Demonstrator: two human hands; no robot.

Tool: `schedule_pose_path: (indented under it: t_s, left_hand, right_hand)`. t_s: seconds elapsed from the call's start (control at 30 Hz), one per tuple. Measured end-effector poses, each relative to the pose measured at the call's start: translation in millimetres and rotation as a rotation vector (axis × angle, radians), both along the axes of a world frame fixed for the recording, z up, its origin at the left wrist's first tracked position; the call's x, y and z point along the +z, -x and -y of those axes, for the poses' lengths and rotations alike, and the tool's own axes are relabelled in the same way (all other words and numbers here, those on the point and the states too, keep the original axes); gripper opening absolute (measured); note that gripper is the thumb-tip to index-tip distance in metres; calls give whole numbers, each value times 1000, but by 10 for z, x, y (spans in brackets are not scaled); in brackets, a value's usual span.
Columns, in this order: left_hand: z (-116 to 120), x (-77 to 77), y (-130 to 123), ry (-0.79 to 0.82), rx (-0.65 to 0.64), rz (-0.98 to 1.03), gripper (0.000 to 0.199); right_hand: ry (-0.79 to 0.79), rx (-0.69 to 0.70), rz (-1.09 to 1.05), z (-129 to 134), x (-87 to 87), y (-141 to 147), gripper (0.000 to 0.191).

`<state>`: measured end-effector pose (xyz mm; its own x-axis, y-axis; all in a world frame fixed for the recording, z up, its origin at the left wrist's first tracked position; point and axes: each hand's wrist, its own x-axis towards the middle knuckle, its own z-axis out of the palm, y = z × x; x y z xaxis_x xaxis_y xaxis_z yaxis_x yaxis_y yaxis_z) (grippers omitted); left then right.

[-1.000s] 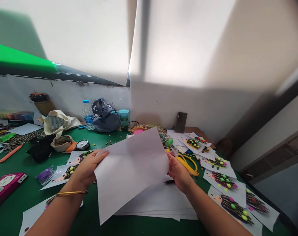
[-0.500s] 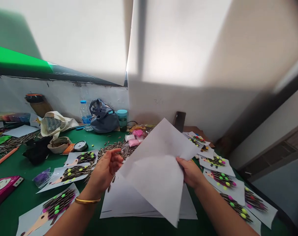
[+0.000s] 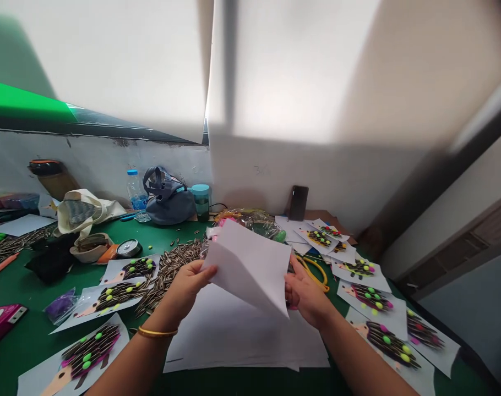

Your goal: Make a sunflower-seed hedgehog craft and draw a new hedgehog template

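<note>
A white sheet of paper point(image 3: 250, 261) is held up, tilted and slightly bent, in the middle of the head view. My left hand point(image 3: 190, 286) pinches its left edge between thumb and fingers. At the right edge, my right hand point(image 3: 306, 289) grips the same sheet, its fingers partly behind it. Beneath lies a stack of white paper point(image 3: 234, 335) on the green table. Just left of the sheet spreads a heap of striped sunflower seeds point(image 3: 178, 261). Pink packets behind the sheet are mostly hidden.
Hedgehog pictures made with seeds and coloured dots lie on the left point(image 3: 93, 352) and right point(image 3: 393, 344). Yellow-handled scissors point(image 3: 319, 272) rest by my right hand. A phone point(image 3: 299, 203) leans on the wall; a blue bag point(image 3: 170, 201) and bottle point(image 3: 137, 195) stand at the back.
My left hand, free half a second ago, has moved right and taken hold of the sheet's left edge. The sheet has turned and dropped lower at its top. The view has shifted slightly right.
</note>
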<state>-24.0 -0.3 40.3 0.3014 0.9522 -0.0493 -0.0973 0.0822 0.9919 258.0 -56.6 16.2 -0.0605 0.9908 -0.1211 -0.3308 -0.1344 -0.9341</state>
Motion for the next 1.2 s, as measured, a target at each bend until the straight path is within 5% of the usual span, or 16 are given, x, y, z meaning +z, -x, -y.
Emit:
schedule_pose_path:
  t_s: [0.1,0.3,0.5,0.6,0.77,0.93,1.07,1.2]
  left_hand:
    - [-16,-49,-7,68,123,147,33]
    - [-4,5,-135,98,223,274,39]
    - [-23,-130,-329,44,403,338,41]
    - [-33,-219,-383,16,491,357,40]
    - [-31,-278,-307,70,428,363,43]
    - [25,-266,-228,176,148,201,53]
    - [59,-255,-234,128,112,47,57]
    - [53,-257,-229,74,142,-35,62]
  right_hand:
    - [-42,-57,24,87,37,59,82]
    - [-137,166,93,75,14,-1,59]
    - [-166,-146,140,-71,-158,32,39]
    - [-143,-143,120,-90,-264,26,33]
    - [-49,-90,-97,-124,-160,-129,47]
    - [-2,153,-51,-193,76,-251,74]
    - [86,313,209,-213,78,-173,60]
    - [149,304,396,-226,17,-101,40]
